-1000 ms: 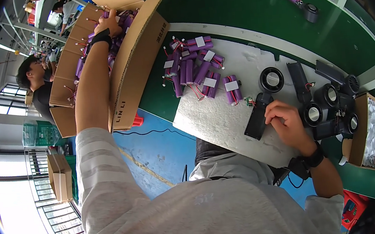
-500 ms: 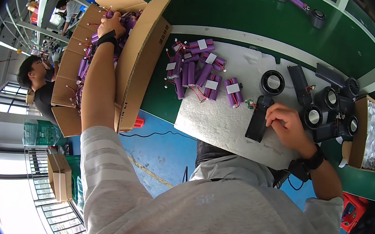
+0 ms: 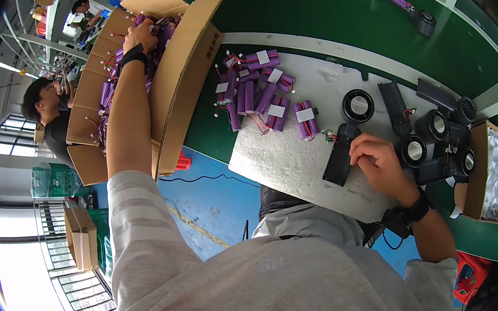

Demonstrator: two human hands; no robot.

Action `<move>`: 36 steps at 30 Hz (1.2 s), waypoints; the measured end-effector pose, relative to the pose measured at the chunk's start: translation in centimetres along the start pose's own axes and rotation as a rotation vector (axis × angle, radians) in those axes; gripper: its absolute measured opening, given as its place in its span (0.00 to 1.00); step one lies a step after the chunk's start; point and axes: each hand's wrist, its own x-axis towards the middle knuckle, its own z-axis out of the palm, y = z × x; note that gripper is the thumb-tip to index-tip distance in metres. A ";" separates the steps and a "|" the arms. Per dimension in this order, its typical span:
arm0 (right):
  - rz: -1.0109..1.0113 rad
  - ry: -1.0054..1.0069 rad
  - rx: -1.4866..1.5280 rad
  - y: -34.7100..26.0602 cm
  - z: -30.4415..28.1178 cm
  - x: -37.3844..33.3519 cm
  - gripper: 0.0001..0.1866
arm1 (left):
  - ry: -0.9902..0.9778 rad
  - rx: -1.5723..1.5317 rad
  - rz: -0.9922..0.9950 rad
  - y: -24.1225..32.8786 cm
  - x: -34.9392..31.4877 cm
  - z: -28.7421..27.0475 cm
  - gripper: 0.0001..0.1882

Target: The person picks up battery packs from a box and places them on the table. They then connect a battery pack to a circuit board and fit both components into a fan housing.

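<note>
The bent fingers of the right hand (image 3: 377, 166) lie against the handle of a black housing (image 3: 337, 161); whether they grip it cannot be told. The left hand (image 3: 140, 37) is among purple battery packs (image 3: 105, 93) in a large carton (image 3: 187, 74), its fingertips partly hidden, so its hold cannot be told either. The housing lies on a white foam board (image 3: 274, 160), a small green circuit board (image 3: 328, 135) just beside its handle. Left of it sits a heap of wired purple packs (image 3: 248, 96); right, more black housings (image 3: 401, 106) cluster near a small open carton (image 3: 476, 207) on the green bench (image 3: 294, 5)
</note>
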 end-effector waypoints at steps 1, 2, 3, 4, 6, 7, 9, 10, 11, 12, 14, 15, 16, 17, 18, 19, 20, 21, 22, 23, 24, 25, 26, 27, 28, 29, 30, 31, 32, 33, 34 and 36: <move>-0.005 -0.001 0.004 0.0 0.0 0.0 0.08 | 0.013 -0.023 0.006 -0.1 -0.1 -0.2 0.27; -0.007 -0.004 0.008 0.1 0.1 -0.1 0.08 | 0.016 -0.024 0.008 0.2 -0.4 -0.5 0.27; -0.009 -0.006 0.012 0.1 0.1 -0.1 0.08 | 0.036 -0.037 -0.021 0.8 -0.8 -0.7 0.27; -0.010 -0.003 0.011 0.1 0.1 -0.2 0.08 | 0.055 -0.051 -0.051 1.5 -1.2 -1.0 0.27; 0.004 0.005 0.007 0.1 0.1 -0.2 0.08 | 0.073 -0.067 -0.076 2.2 -1.6 -1.1 0.27; 0.007 0.007 0.006 0.1 0.1 -0.2 0.08 | 0.085 -0.053 -0.089 2.2 -1.7 -1.1 0.27; 0.005 0.005 0.010 0.1 0.1 -0.2 0.08 | 0.105 -0.025 -0.111 2.4 -1.8 -1.1 0.27; 0.005 0.002 0.013 0.1 0.1 -0.2 0.08 | 0.106 -0.025 -0.109 2.4 -1.7 -0.9 0.27; 0.007 -0.001 0.016 0.1 0.1 -0.3 0.08 | 0.109 -0.036 -0.128 2.3 -1.5 -0.8 0.27; 0.009 0.004 0.015 0.1 0.1 -0.2 0.08 | 0.113 -0.049 -0.146 2.2 -1.1 -0.6 0.26; 0.013 0.003 0.022 0.0 0.1 -0.1 0.08 | 0.113 -0.057 -0.163 1.6 -0.6 -0.3 0.26; 0.015 -0.001 0.028 0.0 0.1 -0.1 0.08 | 0.094 -0.032 -0.133 1.0 -0.4 -0.2 0.25; 0.015 -0.003 0.034 0.1 0.1 -0.1 0.08 | 0.075 -0.006 -0.103 0.4 -0.3 -0.1 0.24; 0.005 -0.003 0.032 0.2 0.1 -0.1 0.08 | 0.055 0.012 -0.064 0.9 -0.1 -0.1 0.23; -0.005 -0.005 0.030 0.3 0.0 -0.2 0.08 | 0.052 0.011 -0.055 1.4 -0.1 -0.1 0.23; -0.016 -0.006 0.028 0.4 0.0 -0.2 0.08 | 0.072 0.002 -0.080 1.7 -0.1 -0.2 0.23; -0.008 0.000 0.028 0.4 0.0 -0.2 0.08 | 0.093 -0.007 -0.106 2.0 -0.1 -0.2 0.22; -0.001 0.003 0.026 0.4 -0.1 -0.2 0.08 | 0.113 -0.017 -0.132 2.4 -0.1 -0.2 0.22; 0.001 0.001 0.026 0.3 -0.1 -0.2 0.08 | 0.111 -0.016 -0.131 2.3 -0.1 -0.1 0.22; 0.003 -0.001 0.024 0.3 -0.1 -0.1 0.08 | 0.113 0.015 -0.133 2.1 -0.1 -0.1 0.22; 0.005 0.000 0.024 0.3 -0.1 -0.1 0.08 | 0.116 0.046 -0.136 1.9 -0.1 -0.1 0.21; 0.008 -0.006 0.031 0.2 -0.1 -0.2 0.08 | 0.118 0.077 -0.138 1.6 0.0 -0.1 0.21; 0.011 -0.010 0.037 0.2 0.0 -0.1 0.08 | 0.118 0.075 -0.135 1.3 0.0 -0.1 0.21; 0.016 -0.011 0.040 0.2 -0.1 -0.2 0.08 | 0.098 0.062 -0.131 1.3 0.2 -0.1 0.21; 0.020 -0.006 0.034 0.2 -0.1 -0.1 0.08 | 0.078 0.049 -0.126 1.2 0.5 -0.2 0.21; 0.007 -0.014 0.016 0.2 -0.2 -0.1 0.08 | 0.058 0.032 -0.112 1.6 0.9 -0.2 0.21; -0.007 -0.022 -0.003 0.2 -0.2 -0.1 0.08 | 0.060 0.023 -0.097 1.6 0.9 -0.2 0.21; -0.021 -0.030 -0.021 0.3 -0.2 -0.1 0.08 | 0.062 0.041 -0.111 1.2 0.4 -0.3 0.22; -0.008 -0.007 -0.033 0.4 -0.2 -0.3 0.08 | 0.064 0.054 -0.115 1.4 0.4 -0.2 0.23; -0.018 -0.004 -0.029 0.6 -0.1 -0.4 0.08 | 0.068 0.040 -0.090 1.8 0.4 0.0 0.23; -0.038 -0.005 -0.020 0.9 -0.1 -0.4 0.08 | 0.100 0.028 -0.077 1.8 0.4 0.2 0.23; -0.064 -0.002 -0.007 1.0 0.0 -0.4 0.08 | 0.140 0.024 -0.062 1.1 0.7 0.2 0.24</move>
